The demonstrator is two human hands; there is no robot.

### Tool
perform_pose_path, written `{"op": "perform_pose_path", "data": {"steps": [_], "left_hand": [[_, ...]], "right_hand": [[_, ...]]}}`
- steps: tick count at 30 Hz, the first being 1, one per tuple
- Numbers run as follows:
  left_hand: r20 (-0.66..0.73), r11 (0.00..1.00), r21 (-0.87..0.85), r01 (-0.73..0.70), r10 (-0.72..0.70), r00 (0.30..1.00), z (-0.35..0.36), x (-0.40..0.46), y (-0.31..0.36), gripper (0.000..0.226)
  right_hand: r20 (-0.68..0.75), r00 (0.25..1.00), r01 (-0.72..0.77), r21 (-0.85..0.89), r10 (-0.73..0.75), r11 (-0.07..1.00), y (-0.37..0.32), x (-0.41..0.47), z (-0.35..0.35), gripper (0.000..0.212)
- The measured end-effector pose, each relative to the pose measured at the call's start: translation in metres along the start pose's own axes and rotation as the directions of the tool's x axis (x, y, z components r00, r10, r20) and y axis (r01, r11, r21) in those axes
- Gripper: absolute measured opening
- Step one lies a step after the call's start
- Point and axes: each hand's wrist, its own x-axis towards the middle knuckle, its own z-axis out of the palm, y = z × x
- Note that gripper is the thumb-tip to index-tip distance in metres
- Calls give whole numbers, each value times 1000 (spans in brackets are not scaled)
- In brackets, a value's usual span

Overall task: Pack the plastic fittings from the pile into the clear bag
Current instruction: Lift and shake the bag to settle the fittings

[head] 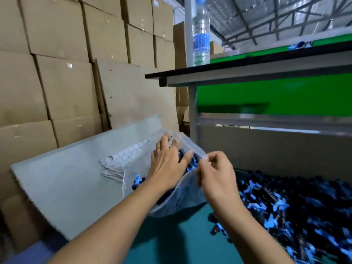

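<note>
The left hand (167,164) lies flat-fingered on the bag (182,197) while the right hand (217,174) pinches its mouth; filling is underway, so next reach right into the pile (285,206).

The clear bag (182,199) lies tilted at the edge of the teal desk (171,244), its mouth open toward the upper right, with a few black-and-blue fittings (137,181) showing through its film. The pile (297,210) of the same small black fittings with light blue wings spreads over the desk to the right, just beside the bag.
</note>
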Motion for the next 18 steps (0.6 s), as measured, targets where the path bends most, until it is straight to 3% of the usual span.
{"op": "perform_pose_path", "data": {"steps": [4, 6, 9, 11, 12, 13, 14, 15, 16, 17, 18], "left_hand": [[145, 995, -95, 2, 11, 989, -53, 17, 12, 63], [211, 996, -64, -59, 71, 975, -101, 20, 16, 64], [149, 977, 34, -212, 205, 967, -171, 8, 2, 60], [86, 952, 204, -227, 213, 973, -199, -14, -14, 75], [61, 962, 235, -139, 128, 990, -205, -26, -25, 87], [86, 980, 193, 44, -61, 994, -210, -40, -34, 97], [183, 958, 85, 275, -286, 940, -210, -53, -42, 99], [328, 881, 20, 473, -453, 829, -207, -67, -48, 89], [476, 832, -2, 555, -487, 732, -199, -79, -55, 70], [565, 831, -25, 556, -447, 693, -193, -93, -60, 51], [594, 839, -80, 539, -394, 701, -192, -104, -68, 40]], "right_hand": [[26, 1000, 9, 184, -15, 983, -53, 29, -14, 13], [7, 1000, 3, 314, -5, 950, -68, 35, -21, 18], [-48, 998, -10, 572, 46, 820, -72, 36, -31, 22], [-54, 996, -13, 673, 66, 740, -63, 29, -35, 22], [-41, 998, -12, 700, 57, 714, -60, 24, -36, 21], [-23, 999, -18, 717, 50, 697, -56, 18, -37, 20], [-5, 999, -29, 731, 49, 682, -54, 12, -39, 19], [9, 999, -42, 748, 53, 663, -50, 6, -40, 18], [19, 998, -52, 771, 59, 635, -47, 3, -43, 18], [26, 998, -59, 796, 63, 603, -44, 1, -46, 18], [31, 998, -61, 816, 62, 574, -42, 0, -49, 18]]}}
